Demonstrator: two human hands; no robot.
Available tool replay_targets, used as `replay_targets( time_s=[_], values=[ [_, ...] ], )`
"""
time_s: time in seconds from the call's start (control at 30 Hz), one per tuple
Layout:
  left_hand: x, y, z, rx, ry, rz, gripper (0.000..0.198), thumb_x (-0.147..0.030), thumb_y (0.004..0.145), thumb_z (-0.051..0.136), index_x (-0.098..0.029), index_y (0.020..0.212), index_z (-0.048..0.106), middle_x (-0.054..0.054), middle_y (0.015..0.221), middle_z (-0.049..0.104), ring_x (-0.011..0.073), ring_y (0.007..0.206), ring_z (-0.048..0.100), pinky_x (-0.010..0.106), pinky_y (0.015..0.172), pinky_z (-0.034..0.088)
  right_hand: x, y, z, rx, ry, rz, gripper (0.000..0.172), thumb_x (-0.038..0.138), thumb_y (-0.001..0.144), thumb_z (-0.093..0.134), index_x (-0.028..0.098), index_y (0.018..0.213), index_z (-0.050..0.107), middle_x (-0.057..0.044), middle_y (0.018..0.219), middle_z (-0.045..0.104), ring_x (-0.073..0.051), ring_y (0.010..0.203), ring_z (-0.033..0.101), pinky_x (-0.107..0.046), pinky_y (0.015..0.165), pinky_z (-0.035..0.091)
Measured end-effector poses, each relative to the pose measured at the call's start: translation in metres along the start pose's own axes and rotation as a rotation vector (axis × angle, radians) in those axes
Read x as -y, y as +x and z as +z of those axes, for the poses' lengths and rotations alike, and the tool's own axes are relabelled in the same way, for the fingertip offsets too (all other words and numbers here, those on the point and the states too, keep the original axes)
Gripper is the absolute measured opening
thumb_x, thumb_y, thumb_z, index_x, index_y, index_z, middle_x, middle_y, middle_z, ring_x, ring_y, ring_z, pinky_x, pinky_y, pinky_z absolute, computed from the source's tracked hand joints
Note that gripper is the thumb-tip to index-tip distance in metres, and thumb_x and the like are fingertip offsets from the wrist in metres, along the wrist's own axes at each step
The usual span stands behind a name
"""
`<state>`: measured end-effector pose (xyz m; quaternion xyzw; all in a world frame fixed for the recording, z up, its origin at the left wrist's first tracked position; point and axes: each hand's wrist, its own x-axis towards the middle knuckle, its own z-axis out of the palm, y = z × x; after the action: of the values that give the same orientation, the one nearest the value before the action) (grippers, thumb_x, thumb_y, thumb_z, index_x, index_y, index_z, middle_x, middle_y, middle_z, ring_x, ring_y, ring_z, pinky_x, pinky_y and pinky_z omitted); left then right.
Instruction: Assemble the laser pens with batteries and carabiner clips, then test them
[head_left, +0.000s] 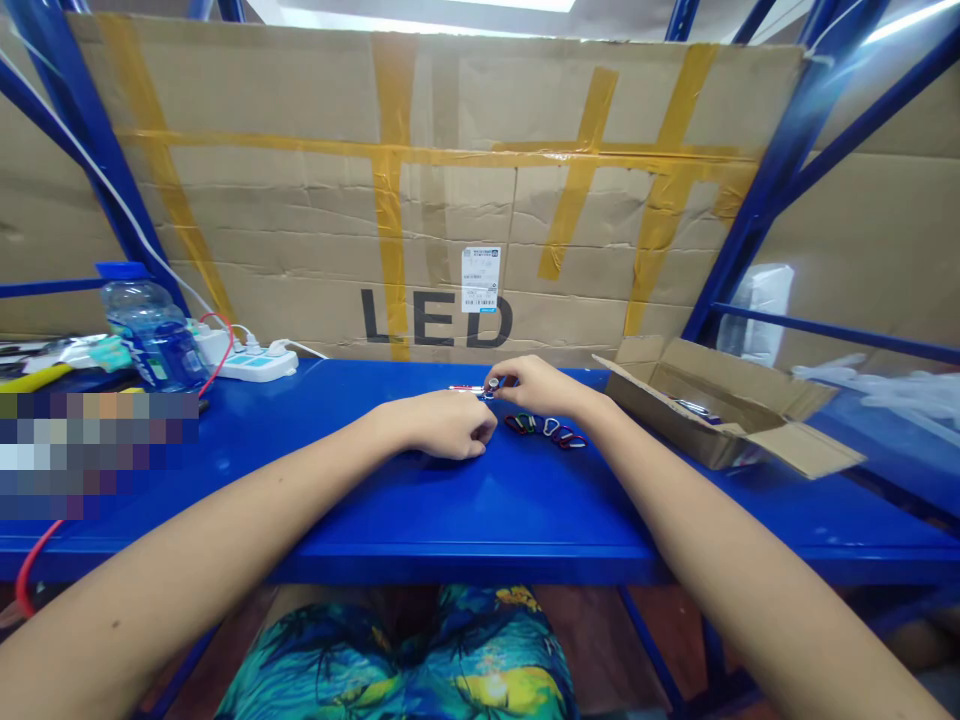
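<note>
Both my hands meet over the middle of a blue metal shelf (465,510). My left hand (448,425) rests on the shelf with its fingers curled in a pinch. My right hand (534,384) is closed around a small silvery part (493,385) held between the two hands; what it is I cannot make out. Just right of the hands lie several small coloured carabiner clips (547,429) in red, green, silver and blue. A thin red-and-silver piece (463,388) lies just behind my left hand.
An open cardboard box (724,410) with small parts inside sits at the right. A water bottle (154,335) and a white power strip (251,362) with cables stand at the left. A taped cardboard sheet (450,200) marked LED backs the shelf. Blue rack struts frame both sides.
</note>
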<state>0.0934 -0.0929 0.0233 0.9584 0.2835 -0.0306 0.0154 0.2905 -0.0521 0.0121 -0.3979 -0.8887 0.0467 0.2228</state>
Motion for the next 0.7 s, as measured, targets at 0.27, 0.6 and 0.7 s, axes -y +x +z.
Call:
replay_targets(
  time_s=[0.27, 0.6, 0.7],
  values=[
    [0.004, 0.004, 0.003, 0.058, -0.201, -0.015, 0.024, -0.017, 0.076, 0.054, -0.019, 0.098, 0.065, 0.002, 0.089, 0.068, 0.0149, 0.076, 0.06, 0.024, 0.064, 0.041, 0.002, 0.0, -0.001, 0.037, -0.012, 0.033, 0.016, 0.014, 0.08, 0.06, 0.018, 0.09, 0.072, -0.005, 0.092, 0.073, -0.017, 0.081, 0.063, -0.027, 0.071, 0.044],
    [0.008, 0.007, 0.009, -0.002, -0.21, 0.058, 0.013, -0.023, 0.08, 0.055, -0.02, 0.087, 0.065, 0.001, 0.082, 0.068, 0.0149, 0.071, 0.059, 0.025, 0.063, 0.04, 0.001, 0.0, -0.001, 0.035, 0.005, 0.034, 0.018, 0.012, 0.079, 0.058, 0.018, 0.09, 0.071, -0.005, 0.092, 0.074, -0.018, 0.083, 0.064, -0.027, 0.071, 0.043],
    [0.008, 0.007, 0.01, 0.004, -0.208, 0.052, 0.011, -0.023, 0.079, 0.055, -0.019, 0.085, 0.064, 0.001, 0.079, 0.066, 0.0145, 0.068, 0.057, 0.025, 0.061, 0.039, 0.002, 0.0, -0.001, 0.032, -0.004, 0.032, 0.017, 0.013, 0.08, 0.058, 0.018, 0.09, 0.071, -0.005, 0.092, 0.073, -0.018, 0.082, 0.064, -0.027, 0.071, 0.043]
  ],
)
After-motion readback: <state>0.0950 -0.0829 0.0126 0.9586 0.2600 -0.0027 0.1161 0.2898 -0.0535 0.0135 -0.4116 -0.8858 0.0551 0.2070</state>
